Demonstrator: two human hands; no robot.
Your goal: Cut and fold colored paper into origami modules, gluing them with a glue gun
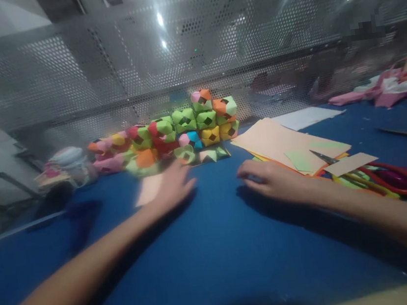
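My left hand (172, 185) reaches over the blue table, blurred, its thumb apart from the fingers. Its fingertips are at a small green folded paper piece (185, 154); whether they touch it I cannot tell. A pale paper square (149, 189) lies beside and partly behind that hand. Behind stand stacked folded paper cubes (184, 120) in green, yellow, orange, pink and red. My right hand (266, 177) rests low over the table, fingers loosely curled, with a gap to the thumb and nothing visible in it. Just beyond it lies a stack of peach paper sheets (272, 139).
Red-handled scissors (395, 176) lie at the right near a small paper strip (351, 164). Pink folded paper pieces (390, 85) sit at the far right. A perforated metal panel (163, 68) borders the back of the blue table (219, 249). A clear bag-like item (69, 166) stands left.
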